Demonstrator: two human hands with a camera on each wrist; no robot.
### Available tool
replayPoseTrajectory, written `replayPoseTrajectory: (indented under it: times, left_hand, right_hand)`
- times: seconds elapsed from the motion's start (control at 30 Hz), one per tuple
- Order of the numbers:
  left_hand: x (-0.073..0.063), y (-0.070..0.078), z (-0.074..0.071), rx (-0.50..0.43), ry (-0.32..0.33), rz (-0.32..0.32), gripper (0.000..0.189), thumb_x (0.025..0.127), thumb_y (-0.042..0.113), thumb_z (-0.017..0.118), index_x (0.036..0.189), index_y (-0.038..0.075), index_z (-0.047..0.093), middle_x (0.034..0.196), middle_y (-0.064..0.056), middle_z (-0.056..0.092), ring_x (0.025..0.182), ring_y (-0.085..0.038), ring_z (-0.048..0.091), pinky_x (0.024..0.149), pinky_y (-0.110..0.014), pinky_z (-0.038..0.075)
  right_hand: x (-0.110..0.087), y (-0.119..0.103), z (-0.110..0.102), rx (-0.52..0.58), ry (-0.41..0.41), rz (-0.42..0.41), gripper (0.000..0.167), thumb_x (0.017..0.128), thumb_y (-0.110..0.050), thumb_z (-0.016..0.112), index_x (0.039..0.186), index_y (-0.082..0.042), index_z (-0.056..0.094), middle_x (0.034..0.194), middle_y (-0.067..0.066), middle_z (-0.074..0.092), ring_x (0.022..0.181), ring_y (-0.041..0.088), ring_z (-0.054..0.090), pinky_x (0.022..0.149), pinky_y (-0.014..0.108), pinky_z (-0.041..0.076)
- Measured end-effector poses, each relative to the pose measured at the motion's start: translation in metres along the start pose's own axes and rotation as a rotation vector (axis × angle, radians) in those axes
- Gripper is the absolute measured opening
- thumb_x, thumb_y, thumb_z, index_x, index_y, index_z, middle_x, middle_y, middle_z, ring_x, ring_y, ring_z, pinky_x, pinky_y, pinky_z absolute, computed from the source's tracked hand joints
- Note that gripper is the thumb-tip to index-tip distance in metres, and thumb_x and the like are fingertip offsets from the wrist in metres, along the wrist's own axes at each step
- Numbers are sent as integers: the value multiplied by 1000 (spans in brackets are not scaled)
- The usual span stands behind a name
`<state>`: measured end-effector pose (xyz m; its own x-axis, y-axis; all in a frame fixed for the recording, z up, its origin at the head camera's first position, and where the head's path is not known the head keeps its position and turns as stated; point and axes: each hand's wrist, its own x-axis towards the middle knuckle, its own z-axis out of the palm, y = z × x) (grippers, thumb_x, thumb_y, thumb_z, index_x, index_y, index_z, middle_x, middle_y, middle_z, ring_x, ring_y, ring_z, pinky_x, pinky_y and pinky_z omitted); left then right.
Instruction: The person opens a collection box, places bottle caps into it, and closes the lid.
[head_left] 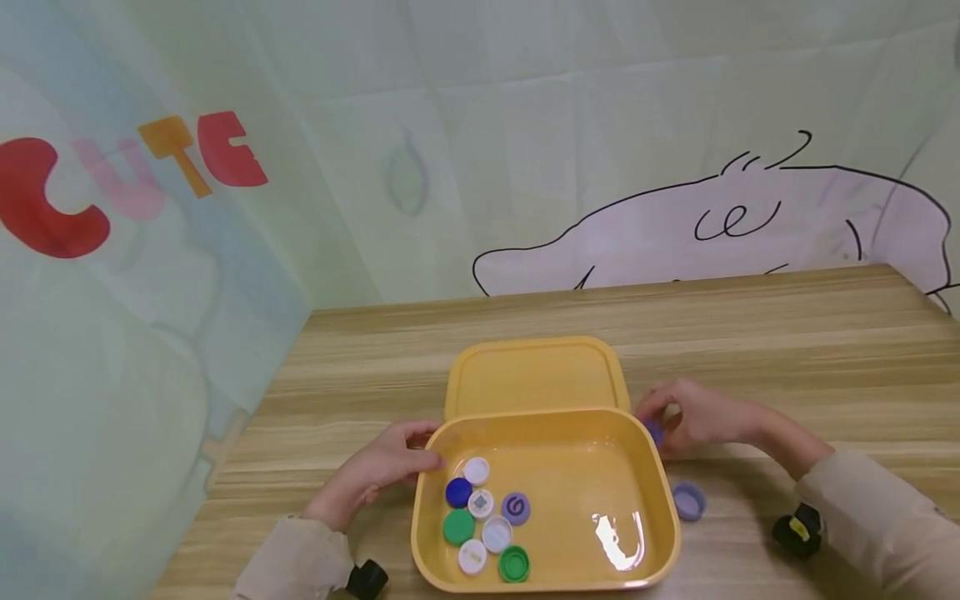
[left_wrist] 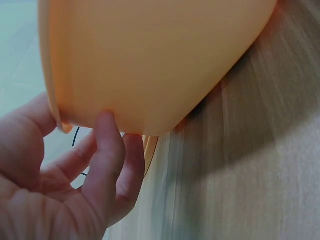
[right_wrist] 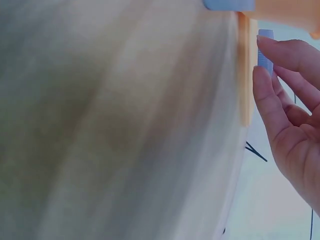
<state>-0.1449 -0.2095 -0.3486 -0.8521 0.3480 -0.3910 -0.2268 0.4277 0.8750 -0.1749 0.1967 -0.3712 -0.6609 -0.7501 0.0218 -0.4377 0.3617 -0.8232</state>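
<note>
A yellow plastic box [head_left: 562, 475] stands on the table with several bottle caps in its left part. They include a dark blue cap [head_left: 459, 492], a green cap [head_left: 458, 527], a white cap [head_left: 476, 471] and a purple cap [head_left: 516, 508]. My left hand [head_left: 382, 468] holds the box's left rim, thumb over the edge and fingers against the outer wall [left_wrist: 150, 65]. Just outside the right rim, my right hand [head_left: 701, 414] pinches a blue-purple cap [right_wrist: 266, 52] between thumb and fingers. Another purple cap [head_left: 688, 501] lies on the table right of the box.
Behind the box lies a yellow lid [head_left: 536, 375], partly hidden by the box's far rim. The wood-grained table [head_left: 787, 342] reaches back to a printed cloth backdrop [head_left: 525, 167]. Dark wrist devices [head_left: 798, 532] sit at both sleeves.
</note>
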Motion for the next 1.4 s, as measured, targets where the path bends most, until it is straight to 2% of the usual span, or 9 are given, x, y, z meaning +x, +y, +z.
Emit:
replayPoseTrajectory:
  times: [0.33,0.5,0.93,1.4]
  left_hand:
    - [0,0,0,6,-2,-5,54,79,8,64,129,-6,49,116,-15,58,88,-18,60,70,-35,55]
    - [0,1,0,5,9,-15,54,79,8,64,129,-5,49,117,-15,57,88,-17,60,72,-34,55]
    - [-1,-1,-2,-34,-25,13,55,78,6,63,129,-7,47,118,-17,57,91,-18,60,72,-34,55]
    - [1,-1,-1,-39,-29,21,56,77,5,63,129,-8,47,119,-17,57,92,-18,60,74,-35,55]
  right_hand:
    - [2,-9,-16,34,72,108,39,71,0,72,109,0,67,95,6,60,88,22,54,79,28,53]
    - [6,-16,-23,23,87,134,41,71,-2,73,111,2,66,94,7,58,90,25,53,80,29,52]
    - [24,-36,-32,-12,89,115,38,74,-3,72,111,2,65,99,8,58,92,26,53,82,28,52]
    - [44,-53,-27,-68,60,92,34,75,-5,72,108,-2,67,98,5,58,90,23,52,82,29,52]
